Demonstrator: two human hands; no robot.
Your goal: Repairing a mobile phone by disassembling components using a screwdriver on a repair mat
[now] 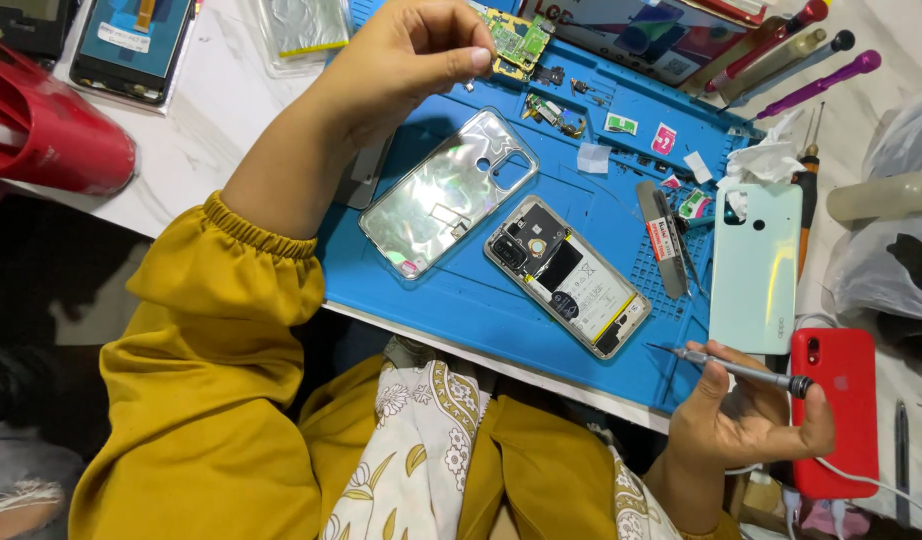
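Screwdriver (741, 371) gripped by right hand (746, 415)

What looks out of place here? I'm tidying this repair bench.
The pale green back cover hangs off the blue mat's right edge, and a crumpled tissue lies at its top. The opened phone lies askew, its inside bare.

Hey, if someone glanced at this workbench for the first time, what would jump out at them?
Probably the opened phone with its battery and camera parts exposed, lying mid-bench on the bright blue rubber work mat, beside a shiny clear phone frame. The right hand holds a slim grey metal screwdriver at the mat's near edge, while the left hand pinches something small above a green circuit board.
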